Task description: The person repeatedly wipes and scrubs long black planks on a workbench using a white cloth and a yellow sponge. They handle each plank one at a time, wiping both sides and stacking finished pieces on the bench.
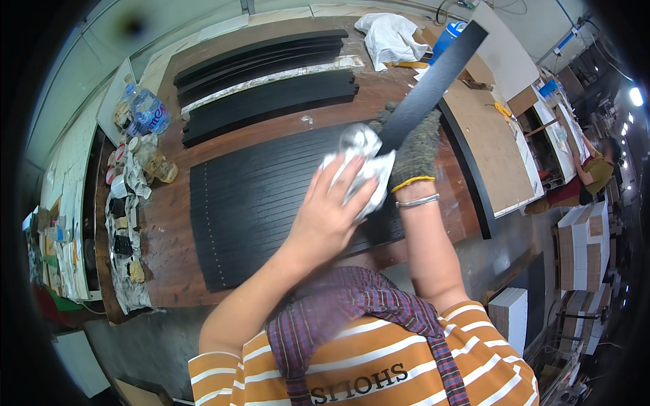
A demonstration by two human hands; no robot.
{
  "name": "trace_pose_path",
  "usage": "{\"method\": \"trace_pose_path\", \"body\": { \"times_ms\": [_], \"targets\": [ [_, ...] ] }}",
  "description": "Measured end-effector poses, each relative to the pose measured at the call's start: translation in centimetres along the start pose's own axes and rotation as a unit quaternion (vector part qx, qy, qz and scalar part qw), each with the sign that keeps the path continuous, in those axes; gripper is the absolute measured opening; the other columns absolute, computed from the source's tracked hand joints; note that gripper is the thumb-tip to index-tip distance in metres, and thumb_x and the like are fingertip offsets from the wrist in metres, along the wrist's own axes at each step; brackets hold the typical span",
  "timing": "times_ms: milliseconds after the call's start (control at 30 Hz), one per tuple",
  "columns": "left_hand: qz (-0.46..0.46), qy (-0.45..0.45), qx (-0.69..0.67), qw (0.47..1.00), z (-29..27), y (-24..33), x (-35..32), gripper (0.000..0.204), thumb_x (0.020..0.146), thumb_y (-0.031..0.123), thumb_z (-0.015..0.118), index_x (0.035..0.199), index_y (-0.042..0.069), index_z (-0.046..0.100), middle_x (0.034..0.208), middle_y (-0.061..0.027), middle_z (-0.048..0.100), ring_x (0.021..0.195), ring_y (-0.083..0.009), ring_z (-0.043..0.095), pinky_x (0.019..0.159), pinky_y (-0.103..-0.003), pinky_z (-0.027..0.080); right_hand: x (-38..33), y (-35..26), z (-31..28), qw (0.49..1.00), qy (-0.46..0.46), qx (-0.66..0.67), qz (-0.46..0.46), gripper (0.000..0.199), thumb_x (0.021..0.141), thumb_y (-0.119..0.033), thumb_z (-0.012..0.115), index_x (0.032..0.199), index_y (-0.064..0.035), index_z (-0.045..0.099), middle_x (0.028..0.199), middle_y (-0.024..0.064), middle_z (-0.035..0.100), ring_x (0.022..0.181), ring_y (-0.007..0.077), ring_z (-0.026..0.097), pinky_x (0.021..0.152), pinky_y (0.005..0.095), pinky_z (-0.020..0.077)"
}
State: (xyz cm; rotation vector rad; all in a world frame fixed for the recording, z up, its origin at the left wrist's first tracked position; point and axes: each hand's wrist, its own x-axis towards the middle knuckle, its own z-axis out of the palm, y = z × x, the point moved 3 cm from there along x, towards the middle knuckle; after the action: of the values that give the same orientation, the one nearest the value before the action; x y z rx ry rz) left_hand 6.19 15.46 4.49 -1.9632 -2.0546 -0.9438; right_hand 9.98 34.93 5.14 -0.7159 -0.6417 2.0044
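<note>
My bare left hand [330,206] holds a crumpled white cloth [371,177], its fingers bent over it, close to the lower end of a long black strip [440,78]. My right hand [420,145] wears a grey knitted glove with a yellow cuff. It is closed around that strip, which slants up to the far right; the glove's fingers are partly hidden behind it. Under both hands, a row of black strips [264,203] lies side by side on the brown table [166,257], with a line of small pale dots near the row's left end.
Stacked black boards [271,101] lie at the table's far side. Bottles and jars, one a clear plastic bottle [150,111], line the left edge. A black bar [470,176] runs along the right edge. Another person [596,169] stands far right.
</note>
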Motion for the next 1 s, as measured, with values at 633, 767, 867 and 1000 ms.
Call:
{"method": "trace_pose_path", "body": {
  "times_ms": [633,767,867,1000],
  "targets": [
    [-0.357,0.149,-0.081,0.919,0.2,-13.7,-17.2,0.045,0.075,-0.006,0.072,0.119,0.002,0.07,0.125,-0.0213,0.066,0.115,-0.0373,0.067,0.098,-0.038,0.053,6.1,3.5,3.4,0.58,-0.365,-0.72,-0.112,0.043,0.077,-0.026,0.084,0.104,0.005,0.069,0.08,0.0153,0.07,0.073,0.0216,0.068,0.07,0.0367,0.0545],
    [-0.356,0.182,-0.032,0.916,1.5,-14.5,-18.6,0.049,0.073,0.002,0.073,0.121,0.008,0.068,0.122,-0.0176,0.065,0.106,-0.0384,0.068,0.09,-0.042,0.055,8.9,8.3,5.4,0.44,-0.42,-0.788,-0.096,0.05,0.08,-0.043,0.078,0.112,-0.005,0.073,0.109,0.0207,0.073,0.105,0.0389,0.068,0.09,0.0444,0.052],
    [-0.374,0.189,-0.053,0.906,1.9,-14.6,-19.0,0.047,0.074,0.006,0.074,0.121,0.011,0.069,0.121,-0.0161,0.065,0.103,-0.0378,0.068,0.088,-0.042,0.056,10.9,12.2,7.2,0.382,-0.44,-0.805,-0.113,0.047,0.082,-0.044,0.075,0.109,-0.0059,0.072,0.105,0.0195,0.073,0.102,0.0388,0.067,0.09,0.0466,0.0513],
    [-0.391,0.188,-0.055,0.9,1.6,-14.5,-18.9,0.047,0.074,0.012,0.074,0.121,0.012,0.07,0.12,-0.0179,0.065,0.102,-0.0397,0.068,0.086,-0.044,0.057,13.7,17.8,9.0,0.346,-0.465,-0.808,-0.11,0.045,0.082,-0.043,0.074,0.109,-0.0074,0.073,0.102,0.0199,0.073,0.098,0.0392,0.068,0.086,0.0466,0.0524]
  ]
}}
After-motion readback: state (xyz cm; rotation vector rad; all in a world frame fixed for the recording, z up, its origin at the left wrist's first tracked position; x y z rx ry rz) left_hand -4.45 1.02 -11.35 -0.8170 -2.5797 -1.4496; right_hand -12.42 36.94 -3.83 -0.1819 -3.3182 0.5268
